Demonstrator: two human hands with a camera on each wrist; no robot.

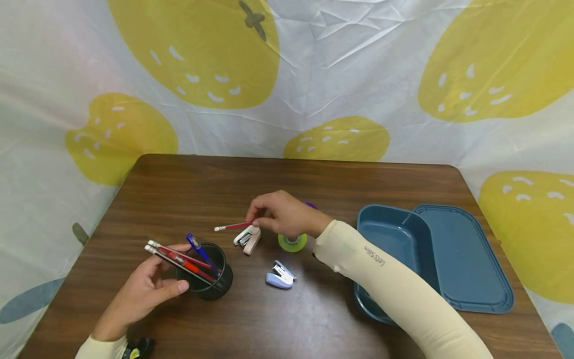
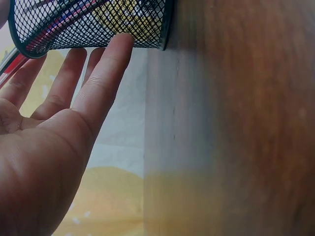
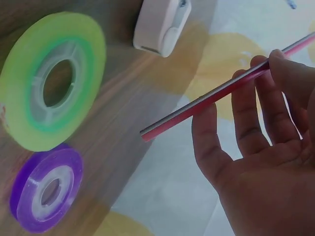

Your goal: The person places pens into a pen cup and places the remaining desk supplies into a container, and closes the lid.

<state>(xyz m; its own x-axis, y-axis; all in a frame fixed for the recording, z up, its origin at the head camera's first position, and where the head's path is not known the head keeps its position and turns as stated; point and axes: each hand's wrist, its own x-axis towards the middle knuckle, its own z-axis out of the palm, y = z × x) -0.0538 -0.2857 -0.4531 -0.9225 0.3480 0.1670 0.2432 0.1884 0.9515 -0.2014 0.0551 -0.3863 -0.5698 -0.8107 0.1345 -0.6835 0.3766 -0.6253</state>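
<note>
My left hand (image 1: 150, 281) is beside a black mesh pen cup (image 1: 227, 279), thumb at the near side and fingers at the far side. Those fingers (image 2: 101, 88) look straight and spread against the mesh (image 2: 133, 24). Leaning in the cup are pencils with white erasers, a red pen (image 1: 193, 267) and a blue pen (image 1: 199, 252). Between thumb and fingers, my right hand (image 1: 284, 213) pinches a red pencil (image 1: 235, 226), its eraser pointing left and its other end unsharpened. The pencil is held above a white and pink stapler (image 1: 252, 239).
A blue stapler (image 1: 280, 279) lies at mid-table. Near the right hand are a green tape roll (image 3: 88, 73) and a purple tape roll (image 3: 74, 184). At the right, under the right forearm, stands a blue tray (image 1: 430, 249), with its flat lid (image 1: 466, 259) alongside.
</note>
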